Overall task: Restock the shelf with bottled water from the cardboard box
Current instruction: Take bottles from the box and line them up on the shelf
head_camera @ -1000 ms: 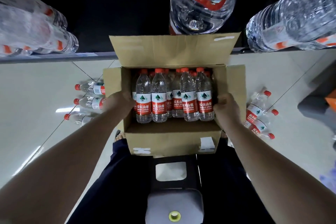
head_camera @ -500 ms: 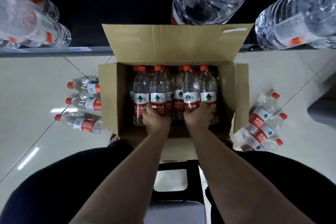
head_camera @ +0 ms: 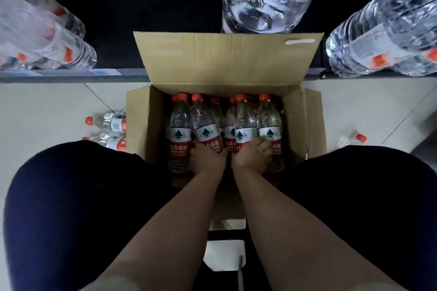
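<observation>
Seated over the open cardboard box [head_camera: 146, 125] below the shelf [head_camera: 71, 73], my left hand [head_camera: 206, 159] closes its fingers on a tilted bottle [head_camera: 205, 125] while my right hand [head_camera: 253, 156] wraps a front-row bottle [head_camera: 243, 120]. Best lifted straight up by the waist, clear of their neighbours. My fingertips hide behind the labels; spare bottles on the floor [head_camera: 47, 106] are cut off by my knees.
</observation>
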